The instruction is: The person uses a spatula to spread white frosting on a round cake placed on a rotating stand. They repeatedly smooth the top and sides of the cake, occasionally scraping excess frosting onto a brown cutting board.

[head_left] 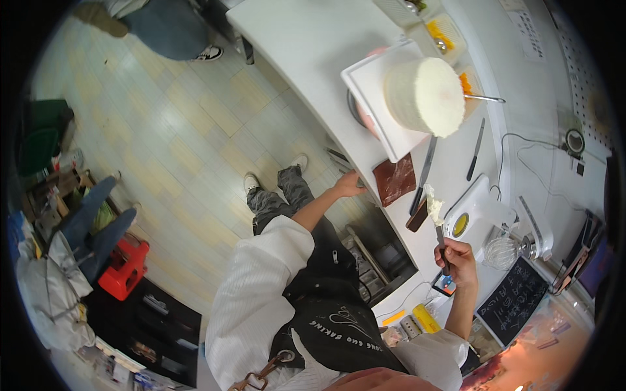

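My right hand [456, 260] grips the dark handle of a spatula [439, 232], its blade heaped with pale cream [433, 205]. Beyond it, a tall cake coated in pale cream [425, 97] stands on a square white board [369, 85] above a pink-and-grey base. At the counter's front edge is my left hand [348, 184]; its fingertips are partly hidden, so I cannot tell whether they hold anything. Close to that hand lies a brown cloth [395, 180]. A long dark-handled spatula [424, 178] rests beside the cloth, and a dark rectangular object [417, 218] lies by its handle.
Containers of orange fruit [442, 36] line the back of the white counter [293, 34]. Another spatula [475, 149] lies nearby. To the right are a wire whisk [500, 252] and a blackboard [512, 301]. A red stool [123, 268] and other people's legs [166, 29] are leftward.
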{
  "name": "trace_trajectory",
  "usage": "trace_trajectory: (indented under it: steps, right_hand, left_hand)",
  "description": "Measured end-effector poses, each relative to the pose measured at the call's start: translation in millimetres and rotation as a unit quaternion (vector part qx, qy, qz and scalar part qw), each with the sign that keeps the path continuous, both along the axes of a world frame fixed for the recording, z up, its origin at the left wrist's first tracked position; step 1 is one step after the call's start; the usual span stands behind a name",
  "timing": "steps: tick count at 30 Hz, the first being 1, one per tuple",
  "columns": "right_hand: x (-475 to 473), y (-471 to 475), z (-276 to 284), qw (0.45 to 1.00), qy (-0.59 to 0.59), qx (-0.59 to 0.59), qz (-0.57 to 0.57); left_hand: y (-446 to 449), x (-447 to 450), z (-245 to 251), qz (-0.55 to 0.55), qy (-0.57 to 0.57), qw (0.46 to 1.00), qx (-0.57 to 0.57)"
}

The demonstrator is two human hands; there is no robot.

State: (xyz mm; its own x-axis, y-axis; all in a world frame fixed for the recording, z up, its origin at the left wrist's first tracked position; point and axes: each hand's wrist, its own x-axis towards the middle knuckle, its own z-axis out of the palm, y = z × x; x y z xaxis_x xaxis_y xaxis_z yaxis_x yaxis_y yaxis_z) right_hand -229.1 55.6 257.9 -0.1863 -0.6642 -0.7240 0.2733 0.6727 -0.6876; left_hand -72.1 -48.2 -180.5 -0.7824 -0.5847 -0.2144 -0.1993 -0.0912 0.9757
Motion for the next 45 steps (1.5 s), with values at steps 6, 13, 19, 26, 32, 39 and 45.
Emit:
trace_trajectory:
  steps: [6, 13, 19, 26, 32, 39, 45]
  right_hand:
    - [38.1, -1.0, -52.5, 0.999, -0.026, 0.030, 0.033]
    - [75.7, 12.2, -99.3, 0.995, -0.045, 0.069, 0.054]
    - [99.7, 22.6, -189.5, 0.979, -0.152, 0.120, 0.059]
    - [126.4, -86.8, -440.4, 0.992, -0.086, 0.086, 0.024]
    - [110.9, -266.6, -638.3, 0.989, 0.067, -0.079, -0.108]
    - [74.0, -330.8, -756.0, 0.697, 0.687, -0.160, 0.125]
    - [74.1, -283.4, -720.8, 0.673, 0.686, -0.175, 0.214]
  left_hand:
    - [16.2, -8.4, 2.6, -0.008, 0.045, 0.998, -0.052]
    - [64.2, 53.7, -13.1, 0.103, 0.064, 0.993, 0.005]
    - [126.5, 284.3, -20.7, 0.393, -0.009, 0.919, -0.007]
    - [84.7, 444.0, -12.3, 0.587, -0.118, 0.801, 0.003]
    - [74.7, 498.6, -14.5, 0.582, -0.093, 0.807, -0.033]
    - [76.6, 500.0, -12.2, 0.582, -0.102, 0.805, -0.052]
    - [75.8, 486.3, -3.8, 0.577, -0.126, 0.806, -0.050]
